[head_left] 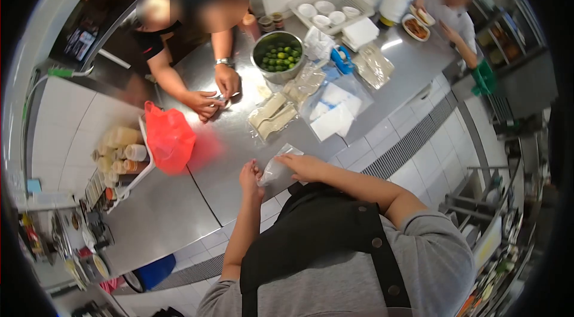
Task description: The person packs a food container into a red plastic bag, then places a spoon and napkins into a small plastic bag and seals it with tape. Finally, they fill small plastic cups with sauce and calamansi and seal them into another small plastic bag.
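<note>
A small clear plastic bag [276, 172] is between my hands at the near edge of the steel table. My left hand [252, 178] is closed, its curled fingers pinching the bag's left edge. My right hand [304, 168] grips the bag from the right, fingers reaching across its top and thumb below. Whatever the bag contains, if anything, is too small to make out. Just beyond lie packs of pale disposable cutlery [272, 115] in clear wrap. White napkins [335, 115] in an opened plastic pack sit to the right of them.
Across the steel table [173, 203], another person's hands [214, 93] work at a small object. A metal bowl of green limes [278, 57] stands at the back, near a tray of white cups [329, 12]. A red plastic bag [169, 138] hangs left, beside several sauce bottles [128, 151]. Another person [454, 12] stands far right.
</note>
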The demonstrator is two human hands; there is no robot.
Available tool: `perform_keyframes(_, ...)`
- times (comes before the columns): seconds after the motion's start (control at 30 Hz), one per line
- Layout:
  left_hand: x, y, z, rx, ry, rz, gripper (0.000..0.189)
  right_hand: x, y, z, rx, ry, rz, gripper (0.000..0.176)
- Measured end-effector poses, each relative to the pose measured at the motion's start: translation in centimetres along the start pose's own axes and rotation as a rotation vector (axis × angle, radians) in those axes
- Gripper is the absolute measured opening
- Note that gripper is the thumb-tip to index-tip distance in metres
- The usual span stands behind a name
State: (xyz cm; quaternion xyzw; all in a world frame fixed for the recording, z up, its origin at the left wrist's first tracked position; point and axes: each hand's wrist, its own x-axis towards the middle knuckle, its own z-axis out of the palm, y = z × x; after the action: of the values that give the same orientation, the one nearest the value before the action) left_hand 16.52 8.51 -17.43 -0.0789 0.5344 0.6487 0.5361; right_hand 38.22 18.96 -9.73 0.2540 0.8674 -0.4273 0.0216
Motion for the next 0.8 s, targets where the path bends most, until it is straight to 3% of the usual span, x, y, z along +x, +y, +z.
perform_keyframes(0.13,-1.0,1.1,1.4,-0.222,-0.118,-0.354,0.017,-2.2,4.4,-0.5,0.054,0.118,-0.026,0.064)
perform_keyframes(0.23,-2.6,1.2,3.4,-0.247,-0.149,-0.359,0.018,-4.8,7.6,-4.1,-0.069,0.266,-0.005,0.050)
perform_keyframes(0.4,-3.9,1.1,5.0,-0.422,-0.322,-0.403,0.019,-7.6,10.6,-12.3,0.001,0.332,0.192,0.036)
perform_keyframes(0.47,-3.8,0.5,5.4,-0.460,-0.354,-0.392,0.019,-7.0,11.8,-14.0,0.043,0.396,0.119,0.032)
perform_keyframes(0.5,-4.6,0.6,6.9,-0.408,-0.226,-0.326,0.016,-6.6,12.3,-15.0,0.063,0.428,0.082,0.030)
perform_keyframes(0.6,-3.2,-1.1,8.0,-0.492,-0.154,-0.301,0.013,-4.3,12.0,-16.9,0.147,0.483,-0.025,0.026)
perform_keyframes(0.7,-3.6,-2.0,12.2,-0.531,-0.073,-0.270,0.011,-1.7,11.9,-17.8,0.255,0.453,-0.080,0.024)
perform_keyframes(0.8,-3.9,-3.9,16.9,-0.570,-0.148,-0.306,0.010,-0.1,11.7,-18.6,0.364,0.329,-0.128,0.024)
